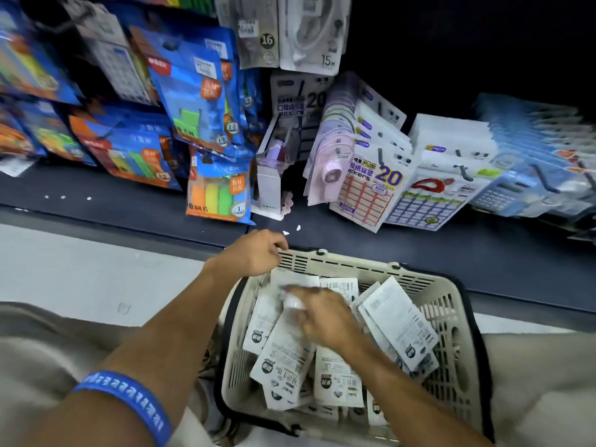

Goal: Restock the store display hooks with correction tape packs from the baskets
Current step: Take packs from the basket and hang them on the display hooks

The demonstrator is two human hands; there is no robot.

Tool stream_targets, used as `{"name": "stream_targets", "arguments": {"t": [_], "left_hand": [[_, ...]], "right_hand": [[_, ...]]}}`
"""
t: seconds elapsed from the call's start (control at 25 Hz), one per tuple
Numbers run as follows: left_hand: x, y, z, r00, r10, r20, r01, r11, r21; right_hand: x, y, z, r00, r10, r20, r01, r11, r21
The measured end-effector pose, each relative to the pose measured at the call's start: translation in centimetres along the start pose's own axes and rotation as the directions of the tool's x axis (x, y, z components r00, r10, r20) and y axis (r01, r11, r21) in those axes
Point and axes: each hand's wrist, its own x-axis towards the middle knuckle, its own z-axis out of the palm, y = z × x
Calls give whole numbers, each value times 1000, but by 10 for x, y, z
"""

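**Head view: both hands at the basket of correction tape packs, below the display hooks**

Far left, blue packs of coloured index tabs (193, 101) hang on the display. A blue wristband (129, 401) circles the left forearm at the near left. The left hand (250, 253) rests at the far-left rim of the cream basket (451, 317), fingers curled over a white pack (295, 280) at that edge; whether it truly pinches the pack cannot be told. Just right and nearer, the right hand (325, 317) lies low over the heap of correction tape packs (287, 353) inside the basket. Its fingers are motion-blurred, pointing far-left, and seem to close on a pack top, but the hold is not clear.

The packs lie flat and overlapping, their long axes running mostly near to far, some fanned toward the right wall. The right hand is the nearer to the heap's centre, with the packs directly beneath it. The hanging correction tape cards (309, 30) lie far and above both hands, so a lifted pack would, by judgement, travel away and upward. To the right, sticker label packs (374, 188) lean on the dark shelf (419, 253).
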Motion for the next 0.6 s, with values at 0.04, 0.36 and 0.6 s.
{"name": "stream_targets", "arguments": {"t": [0.04,0.36,0.6], "left_hand": [[-6,-2,-1,999,-34,-10,31,983,-179],[-32,45,-2,956,212,201,11,662,-749],[-50,100,36,993,20,120,106,346,-932]], "right_hand": [[5,1,-24,993,114,17,-114,952,283],[-8,28,-127,932,360,42,-92,122,988],[-6,1,-113,940,335,-66,12,161,987]]}}
